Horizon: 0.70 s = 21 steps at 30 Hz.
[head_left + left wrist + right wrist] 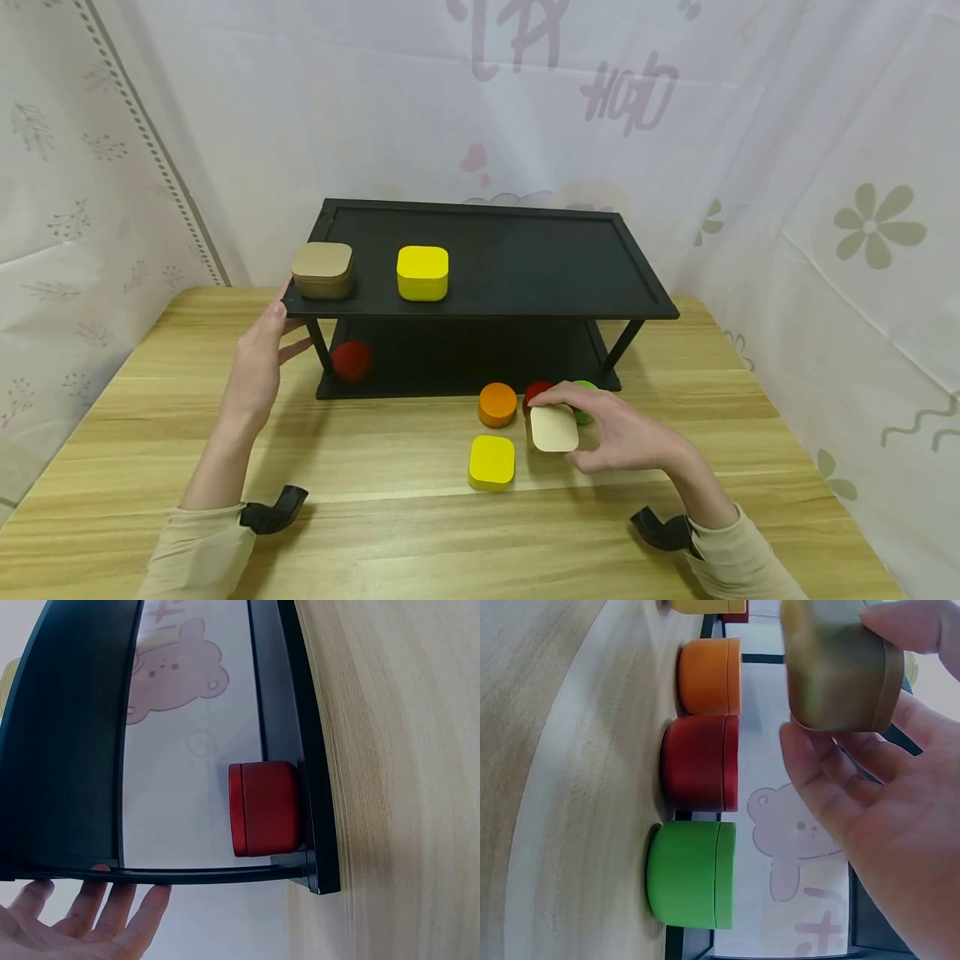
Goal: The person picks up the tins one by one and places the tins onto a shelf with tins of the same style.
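Observation:
My right hand [611, 429] pinches a beige square tin [554, 428] between thumb and fingers. In the right wrist view, this beige tin [840, 671] is held off the table. My left hand [258, 354] rests at the left end of a black two-tier shelf [517, 258], its fairly straight fingers [112, 907] touching the side edge. On the upper tier stand a brown square tin [323, 271], near the left hand, and a bright yellow square tin [422, 273]. A red round tin [270, 808] sits on the lower tier at the left.
In front of the shelf stand an orange round tin [497, 405], a red tin [699, 763] and a green tin [691, 874], the latter two partly behind my right hand in the head view. A yellow square tin [492, 462] sits nearer on the wooden table [390, 533]. A printed cloth [375, 108] hangs behind.

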{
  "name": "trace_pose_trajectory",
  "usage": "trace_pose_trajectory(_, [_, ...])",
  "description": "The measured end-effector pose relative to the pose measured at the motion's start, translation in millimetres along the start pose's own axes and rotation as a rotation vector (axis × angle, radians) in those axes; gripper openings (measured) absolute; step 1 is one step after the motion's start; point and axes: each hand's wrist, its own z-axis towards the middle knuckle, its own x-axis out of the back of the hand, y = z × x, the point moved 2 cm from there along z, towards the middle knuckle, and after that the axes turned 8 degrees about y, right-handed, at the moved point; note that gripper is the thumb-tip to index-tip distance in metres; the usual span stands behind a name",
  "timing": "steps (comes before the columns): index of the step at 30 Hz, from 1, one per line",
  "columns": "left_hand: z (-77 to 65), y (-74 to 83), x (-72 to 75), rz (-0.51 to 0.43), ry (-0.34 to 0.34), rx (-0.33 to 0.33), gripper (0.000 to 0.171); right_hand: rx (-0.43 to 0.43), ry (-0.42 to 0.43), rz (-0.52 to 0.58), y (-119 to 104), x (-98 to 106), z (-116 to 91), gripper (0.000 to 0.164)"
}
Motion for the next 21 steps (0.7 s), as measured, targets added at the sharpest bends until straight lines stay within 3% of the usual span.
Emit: trace_pose_trajectory(21, [0.9,-1.1,0.0,-0.006,-0.005,0.000,0.050,0.037,0.117,0.053,-13.6,29.4,7.0,0.072])
